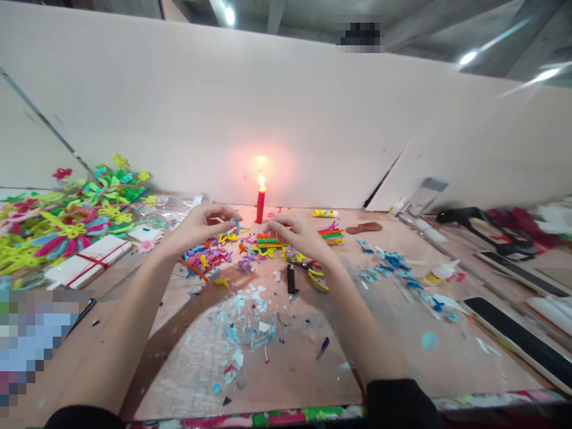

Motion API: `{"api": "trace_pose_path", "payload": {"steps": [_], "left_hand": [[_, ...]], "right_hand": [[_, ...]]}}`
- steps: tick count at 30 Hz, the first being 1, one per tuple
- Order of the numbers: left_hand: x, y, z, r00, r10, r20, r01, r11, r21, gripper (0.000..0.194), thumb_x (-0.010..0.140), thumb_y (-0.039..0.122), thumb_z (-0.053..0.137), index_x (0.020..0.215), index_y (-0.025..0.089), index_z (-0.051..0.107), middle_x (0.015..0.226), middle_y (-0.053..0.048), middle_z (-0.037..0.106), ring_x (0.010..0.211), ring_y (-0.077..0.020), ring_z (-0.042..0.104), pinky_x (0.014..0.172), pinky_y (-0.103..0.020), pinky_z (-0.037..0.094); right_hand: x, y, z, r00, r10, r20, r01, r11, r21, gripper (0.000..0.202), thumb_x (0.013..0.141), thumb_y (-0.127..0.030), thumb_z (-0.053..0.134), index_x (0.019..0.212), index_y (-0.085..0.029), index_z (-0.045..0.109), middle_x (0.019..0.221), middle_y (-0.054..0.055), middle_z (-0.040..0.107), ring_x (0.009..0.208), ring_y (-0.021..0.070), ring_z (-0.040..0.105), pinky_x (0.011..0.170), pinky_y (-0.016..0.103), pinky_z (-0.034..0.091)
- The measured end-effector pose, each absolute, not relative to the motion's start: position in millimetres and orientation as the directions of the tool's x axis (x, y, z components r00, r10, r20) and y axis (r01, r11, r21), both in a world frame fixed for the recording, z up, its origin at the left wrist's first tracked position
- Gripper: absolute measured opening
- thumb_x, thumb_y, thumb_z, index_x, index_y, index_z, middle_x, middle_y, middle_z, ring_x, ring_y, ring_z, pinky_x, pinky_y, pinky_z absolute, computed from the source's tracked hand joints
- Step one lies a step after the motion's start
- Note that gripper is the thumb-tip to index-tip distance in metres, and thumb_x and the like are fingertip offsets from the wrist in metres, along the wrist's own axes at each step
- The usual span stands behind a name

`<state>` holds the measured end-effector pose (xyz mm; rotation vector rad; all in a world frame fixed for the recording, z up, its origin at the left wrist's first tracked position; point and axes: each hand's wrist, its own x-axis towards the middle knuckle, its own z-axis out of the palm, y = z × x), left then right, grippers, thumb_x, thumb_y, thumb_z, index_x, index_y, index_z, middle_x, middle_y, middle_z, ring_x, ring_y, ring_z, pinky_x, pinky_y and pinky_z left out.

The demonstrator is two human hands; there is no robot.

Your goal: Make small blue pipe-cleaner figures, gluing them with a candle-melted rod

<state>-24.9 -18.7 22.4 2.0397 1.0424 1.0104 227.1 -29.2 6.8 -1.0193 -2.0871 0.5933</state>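
A tall, smooth white partition point(179, 107) stands behind a wood-toned desk point(179, 369) littered with scraps. On the person's left spreads a heap of fuzzy, multicoloured flower shapes point(111, 208). Both bare hands are raised over the far middle of the desk. The left hand point(209, 221) pinches a small light-blue piece at its fingertips; the right hand point(298, 233) has its fingers bent, and I cannot tell whether they grip anything. Behind the right hand, a bundle of straight green, orange and yellow sticks point(334, 238) shows on 2 sides. A lit, upright red candle point(260, 205) stands just beyond the hands, between them. Yellow-handled metal pliers point(316, 278) lie near the right wrist. A yellow glue stick point(325, 213) lies farther back. Smallest is the light-blue piece point(236, 224), left of the candle.
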Motion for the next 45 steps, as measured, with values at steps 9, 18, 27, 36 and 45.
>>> {"api": "trace_pose_path", "payload": {"steps": [9, 18, 27, 36, 45], "left_hand": [[-21, -19, 22, 0.415, 0.846, 0.335, 0.387, -0.497, 0.777, 0.020, 0.080, 0.034, 0.069, 0.089, 0.017, 0.072, 0.091, -0.007, 0.071, 0.077, -0.0139, 0.063, 0.063, -0.023, 0.051], [-19, -19, 21, 0.446, 0.832, 0.330, 0.422, -0.521, 0.742, 0.021, 0.081, 0.034, 0.065, 0.091, 0.016, 0.072, 0.099, -0.010, 0.072, 0.081, -0.0145, 0.065, 0.064, -0.023, 0.051], [-19, -17, 19, 0.460, 0.826, 0.327, 0.417, -0.526, 0.741, 0.020, 0.081, 0.033, 0.066, 0.090, 0.016, 0.071, 0.093, -0.008, 0.071, 0.075, -0.0130, 0.062, 0.061, -0.022, 0.048], [-18, -13, 15, 0.494, 0.796, 0.351, 0.403, -0.567, 0.718, 0.020, 0.083, 0.032, 0.064, 0.092, 0.016, 0.072, 0.098, -0.008, 0.072, 0.078, -0.0130, 0.064, 0.064, -0.023, 0.051], [-20, -13, 15, 0.471, 0.815, 0.337, 0.400, -0.538, 0.742, 0.023, 0.083, 0.033, 0.066, 0.095, 0.014, 0.069, 0.097, -0.009, 0.070, 0.075, -0.0109, 0.061, 0.062, -0.021, 0.049]], "right_hand": [[220, 21, -72, -0.362, 0.908, 0.211, 0.543, 0.389, -0.744, 0.038, 0.094, -0.033, 0.048, 0.084, -0.008, 0.075, 0.065, 0.004, 0.068, 0.054, 0.0112, 0.052, 0.055, 0.023, 0.037], [235, 29, -91, -0.328, 0.928, 0.177, 0.612, 0.352, -0.708, 0.022, 0.087, -0.027, 0.060, 0.086, -0.012, 0.076, 0.068, 0.004, 0.071, 0.063, 0.0138, 0.060, 0.063, 0.023, 0.041], [265, 28, -70, -0.328, 0.928, 0.178, 0.632, 0.356, -0.689, 0.020, 0.077, -0.014, 0.068, 0.096, -0.009, 0.073, 0.088, 0.009, 0.075, 0.074, 0.0152, 0.066, 0.068, 0.024, 0.049], [281, -9, 0, -0.241, 0.869, 0.431, 0.604, 0.483, -0.634, 0.020, 0.089, -0.030, 0.060, 0.097, -0.015, 0.069, 0.106, 0.010, 0.073, 0.084, 0.0152, 0.065, 0.078, 0.030, 0.051], [280, -54, 48, -0.405, 0.787, 0.465, 0.581, 0.614, -0.534, 0.029, 0.096, -0.037, 0.050, 0.094, -0.015, 0.069, 0.085, 0.004, 0.070, 0.070, 0.0111, 0.061, 0.065, 0.025, 0.045]]}}
